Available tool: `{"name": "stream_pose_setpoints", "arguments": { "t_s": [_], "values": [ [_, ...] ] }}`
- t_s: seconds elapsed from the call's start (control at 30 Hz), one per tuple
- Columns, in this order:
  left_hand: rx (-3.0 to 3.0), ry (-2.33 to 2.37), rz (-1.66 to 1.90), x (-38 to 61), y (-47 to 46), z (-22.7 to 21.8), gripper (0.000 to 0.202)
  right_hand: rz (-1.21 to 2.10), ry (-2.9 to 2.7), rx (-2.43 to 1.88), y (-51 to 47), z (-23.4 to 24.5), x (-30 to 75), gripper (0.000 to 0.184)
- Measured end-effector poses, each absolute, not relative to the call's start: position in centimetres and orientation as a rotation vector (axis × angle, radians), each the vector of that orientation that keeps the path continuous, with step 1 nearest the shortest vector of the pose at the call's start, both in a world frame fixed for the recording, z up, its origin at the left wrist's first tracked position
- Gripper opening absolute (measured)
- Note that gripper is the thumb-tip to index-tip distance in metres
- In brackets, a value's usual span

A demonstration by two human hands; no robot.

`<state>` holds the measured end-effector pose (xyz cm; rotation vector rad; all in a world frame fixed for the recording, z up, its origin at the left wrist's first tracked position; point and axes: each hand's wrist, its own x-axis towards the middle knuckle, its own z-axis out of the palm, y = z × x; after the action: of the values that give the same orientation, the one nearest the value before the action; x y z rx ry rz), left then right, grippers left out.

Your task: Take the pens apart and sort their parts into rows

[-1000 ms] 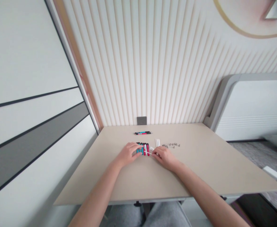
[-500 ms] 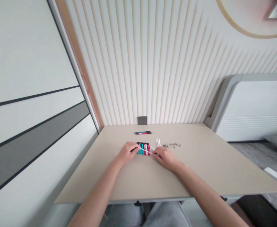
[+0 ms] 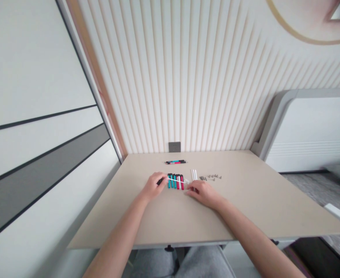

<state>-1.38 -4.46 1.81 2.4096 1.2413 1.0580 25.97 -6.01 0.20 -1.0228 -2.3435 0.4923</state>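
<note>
My left hand (image 3: 153,184) is closed on a dark pen barrel (image 3: 160,180), and a thin white refill (image 3: 175,180) sticks out of it to the right. My right hand (image 3: 201,191) rests on the beige table (image 3: 245,208) with its fingertips pinched near the refill's right end; whether they grip it I cannot tell. Between the hands lies a row of teal, red and black pen barrels (image 3: 175,181).
Two assembled pens (image 3: 175,162) lie near the wall below a grey socket (image 3: 174,147). White refills (image 3: 193,174) and several small metal parts (image 3: 210,178) lie right of the row. A slatted wall stands behind, with a white unit (image 3: 311,131) at right.
My left hand has lifted off the row of barrels with a dark one and drawn left. The white refill now points into that barrel. My right hand has barely shifted.
</note>
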Motion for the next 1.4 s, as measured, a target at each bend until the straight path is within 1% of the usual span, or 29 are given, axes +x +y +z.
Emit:
{"name": "stream_pose_setpoints", "arguments": {
  "t_s": [0.17,0.37,0.57,0.67,0.73,0.8,0.9,1.07,1.2,1.4],
  "values": [
    [2.433,1.177,0.995,-1.2,-4.5,1.5,0.031,0.464,-2.253,-1.125,-6.1,0.5,25.9,0.022],
    [2.448,1.04,1.039,-0.5,-4.6,1.6,0.029,0.419,-2.311,-1.01,-6.0,0.3,25.8,0.022],
    [2.437,0.999,1.081,-0.1,-4.5,1.3,0.028,0.356,-2.323,-1.02,-6.1,0.3,25.7,0.019],
    [2.462,1.063,1.154,0.1,-4.4,1.3,0.024,0.265,-2.287,-1.148,-6.0,0.4,25.6,0.02],
    [2.554,1.129,1.188,0.3,-4.5,1.4,0.033,0.186,-2.18,-1.331,-5.9,0.6,25.8,0.022],
    [2.731,1.14,1.118,0.7,-4.8,1.8,0.034,0.124,-2.054,-1.532,-5.7,0.7,26.2,0.024],
    [3.034,0.986,0.841,1.9,-5.7,2.3,0.027,0.066,-1.945,-1.766,-5.5,0.8,26.6,0.026],
    [3.274,0.682,0.536,4.1,-6.9,2.3,0.019,0.028,-1.959,-1.932,-5.3,0.5,26.5,0.028],
    [3.319,0.579,0.478,4.6,-7.0,1.8,0.013,0.03,-2.029,-1.944,-5.4,0.3,26.1,0.027],
    [3.327,0.555,0.528,4.4,-6.7,1.4,0.013,-0.005,-2.083,-1.879,-5.4,0.0,26.2,0.03]
  ]
}}
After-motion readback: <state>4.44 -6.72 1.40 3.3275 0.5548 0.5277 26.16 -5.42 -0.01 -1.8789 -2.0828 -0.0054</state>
